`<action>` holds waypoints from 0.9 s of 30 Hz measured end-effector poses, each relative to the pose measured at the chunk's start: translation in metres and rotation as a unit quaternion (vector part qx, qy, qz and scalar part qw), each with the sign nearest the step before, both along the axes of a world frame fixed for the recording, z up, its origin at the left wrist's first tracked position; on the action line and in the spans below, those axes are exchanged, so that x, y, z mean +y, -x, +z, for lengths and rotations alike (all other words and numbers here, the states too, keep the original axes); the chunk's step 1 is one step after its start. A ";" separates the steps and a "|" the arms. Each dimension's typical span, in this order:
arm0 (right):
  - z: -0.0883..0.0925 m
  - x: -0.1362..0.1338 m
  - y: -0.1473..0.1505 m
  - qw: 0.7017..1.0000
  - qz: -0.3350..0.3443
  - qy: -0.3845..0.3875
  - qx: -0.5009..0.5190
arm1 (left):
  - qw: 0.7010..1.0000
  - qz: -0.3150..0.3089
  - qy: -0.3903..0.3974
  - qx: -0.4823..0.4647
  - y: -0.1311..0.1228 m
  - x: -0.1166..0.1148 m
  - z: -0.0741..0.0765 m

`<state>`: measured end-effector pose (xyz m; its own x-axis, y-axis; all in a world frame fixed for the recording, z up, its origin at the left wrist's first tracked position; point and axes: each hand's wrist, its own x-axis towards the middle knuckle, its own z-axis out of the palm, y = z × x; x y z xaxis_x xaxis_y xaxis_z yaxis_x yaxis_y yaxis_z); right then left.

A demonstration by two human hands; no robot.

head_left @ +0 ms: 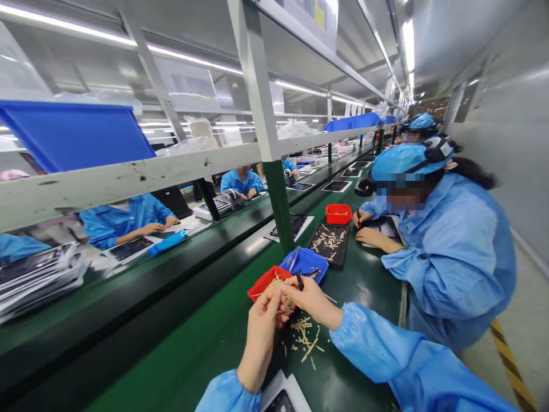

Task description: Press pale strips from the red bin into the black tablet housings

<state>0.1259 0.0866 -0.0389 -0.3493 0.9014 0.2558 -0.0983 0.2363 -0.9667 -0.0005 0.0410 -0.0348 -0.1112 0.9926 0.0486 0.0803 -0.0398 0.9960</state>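
My left hand (261, 320) and my right hand (312, 300) meet over a red tray (257, 284) heaped with small pale strips (274, 283). The left fingers are pinched together; what is between them is too small to make out. A slim black pen-like tool (299, 280) sticks up from my closed right hand. Behind the hands, a blue tray (317, 258) with dark bits in it adjoins the red one. More pale pieces (305, 339) lie scattered on the green bench below my right hand. A framed dark-screen panel (281, 400) shows partly at the bottom edge.
Beyond the blue tray are a black tray (342, 254) of pale strips and a red box (338, 214). A co-worker (446, 246) sits close on my right. A green and white post (278, 200) rises behind the trays. Other people work across the line.
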 end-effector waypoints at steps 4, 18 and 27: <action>-0.005 0.002 -0.003 1.000 -0.021 -0.012 -0.007 | 0.991 0.030 -0.072 0.110 0.002 0.000 0.001; -0.008 0.002 -0.008 0.988 -0.082 -0.093 -0.088 | 0.876 -0.014 -0.268 0.401 0.020 0.011 0.012; -0.015 0.008 -0.009 0.980 -0.090 -0.120 -0.133 | 0.877 0.045 -0.195 0.437 0.028 0.023 0.004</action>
